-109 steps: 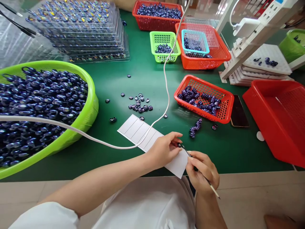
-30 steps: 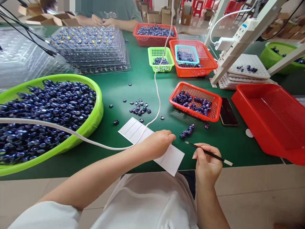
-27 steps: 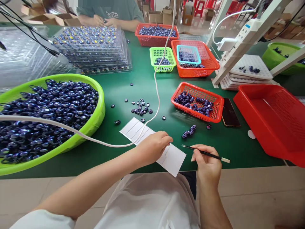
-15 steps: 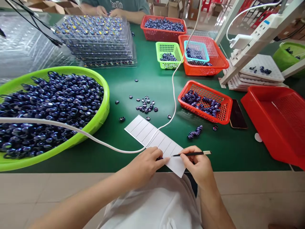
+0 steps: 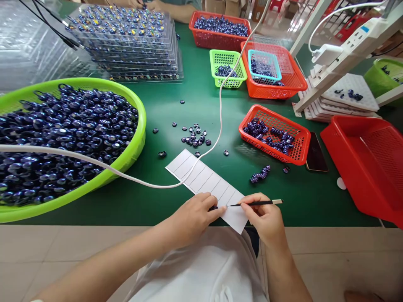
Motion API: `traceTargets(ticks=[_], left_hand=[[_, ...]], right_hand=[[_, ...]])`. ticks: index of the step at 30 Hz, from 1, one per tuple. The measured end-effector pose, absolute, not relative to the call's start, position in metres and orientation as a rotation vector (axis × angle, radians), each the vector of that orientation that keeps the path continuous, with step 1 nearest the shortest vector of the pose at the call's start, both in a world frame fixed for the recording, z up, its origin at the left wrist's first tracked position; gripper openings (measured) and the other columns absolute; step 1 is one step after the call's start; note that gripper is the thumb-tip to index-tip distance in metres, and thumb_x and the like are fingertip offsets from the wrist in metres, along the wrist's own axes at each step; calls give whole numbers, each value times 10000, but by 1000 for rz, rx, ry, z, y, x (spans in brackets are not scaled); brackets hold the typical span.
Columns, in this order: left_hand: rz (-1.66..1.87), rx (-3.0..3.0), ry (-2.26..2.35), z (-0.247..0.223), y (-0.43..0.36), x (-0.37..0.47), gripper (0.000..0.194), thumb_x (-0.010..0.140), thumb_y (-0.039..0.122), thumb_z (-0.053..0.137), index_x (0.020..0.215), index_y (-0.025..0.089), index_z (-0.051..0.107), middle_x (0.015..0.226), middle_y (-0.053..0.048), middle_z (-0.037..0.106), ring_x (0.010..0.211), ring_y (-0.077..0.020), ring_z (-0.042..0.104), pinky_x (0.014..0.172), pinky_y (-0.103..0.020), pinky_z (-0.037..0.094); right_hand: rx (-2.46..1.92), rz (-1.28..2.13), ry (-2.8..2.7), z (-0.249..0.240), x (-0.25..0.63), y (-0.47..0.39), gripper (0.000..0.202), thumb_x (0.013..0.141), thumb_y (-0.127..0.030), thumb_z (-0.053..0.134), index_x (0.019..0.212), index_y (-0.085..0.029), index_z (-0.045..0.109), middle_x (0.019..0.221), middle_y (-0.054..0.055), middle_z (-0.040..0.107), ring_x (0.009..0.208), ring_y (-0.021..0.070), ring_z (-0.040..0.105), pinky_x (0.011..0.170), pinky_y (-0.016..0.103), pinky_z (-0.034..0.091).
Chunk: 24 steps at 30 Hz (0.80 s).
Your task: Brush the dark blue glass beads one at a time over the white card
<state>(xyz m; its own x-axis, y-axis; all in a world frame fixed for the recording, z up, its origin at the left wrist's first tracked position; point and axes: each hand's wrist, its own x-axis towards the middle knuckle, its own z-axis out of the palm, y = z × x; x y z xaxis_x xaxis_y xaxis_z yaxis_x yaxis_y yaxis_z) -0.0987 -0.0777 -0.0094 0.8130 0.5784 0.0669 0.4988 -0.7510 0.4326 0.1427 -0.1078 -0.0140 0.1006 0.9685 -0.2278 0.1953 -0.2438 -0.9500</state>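
My left hand rests over the lower part of a ruled white paper strip, fingers curled and thumb reaching right. A small dark shiny piece shows between its thumb and fingers, mostly hidden. My right hand pinches a slim black tool with a pale rear end. The tool's thin tip points left and meets the left thumb tip above the paper. Loose dark shiny beads lie scattered beyond the strip. A short row of dark beads lies beyond my right hand.
A large green basket heaped with dark looped pieces stands left. A white cord crosses the table and paper. Right are a red basket, a phone and a red bin. Stacked clear trays stand behind; another person's arm is opposite.
The view has shifted slightly, and the white cord lies farther up and left across the paper. Both hands keep nearly the same pose, tool tip at the left thumb.
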Motion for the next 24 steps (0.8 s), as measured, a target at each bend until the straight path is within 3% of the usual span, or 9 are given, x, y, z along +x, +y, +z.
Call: traceTargets(ticks=[6,11,17,24], left_hand=[[373,2564,880,-15,-78,-91,441,844,13,484,1219,196,625,987,-99,586,805,-212,518,716,-335,482],[436,2574,889,-22,-76,-83,435,859,7,466,1217,196,623,999,-103,590,824,-215,539,730,-344,497],[495,2585,880,-24,-75,-82,436,873,7,434,1218,192,627,994,-109,604,821,-216,558,722,-351,515],[547,2574,866,-25,-77,-84,460,841,-8,441,1203,191,645,1011,-112,619,829,-206,553,735,-346,517]], right_hand=[[-1492,1187,-1012,-17,148,-108,195,792,-359,783,805,-199,672,832,61,756,527,115,593,401,199,413],[-1592,1058,-1051,-16,149,-106,239,797,-423,773,826,-200,691,842,58,751,527,114,578,441,225,456],[-1635,1221,-1142,-11,150,-96,316,788,-518,756,840,-215,684,674,10,671,538,136,558,449,234,415],[-1620,1338,-1109,-11,156,-90,365,761,-546,781,849,-207,682,755,35,699,561,141,557,461,243,419]])
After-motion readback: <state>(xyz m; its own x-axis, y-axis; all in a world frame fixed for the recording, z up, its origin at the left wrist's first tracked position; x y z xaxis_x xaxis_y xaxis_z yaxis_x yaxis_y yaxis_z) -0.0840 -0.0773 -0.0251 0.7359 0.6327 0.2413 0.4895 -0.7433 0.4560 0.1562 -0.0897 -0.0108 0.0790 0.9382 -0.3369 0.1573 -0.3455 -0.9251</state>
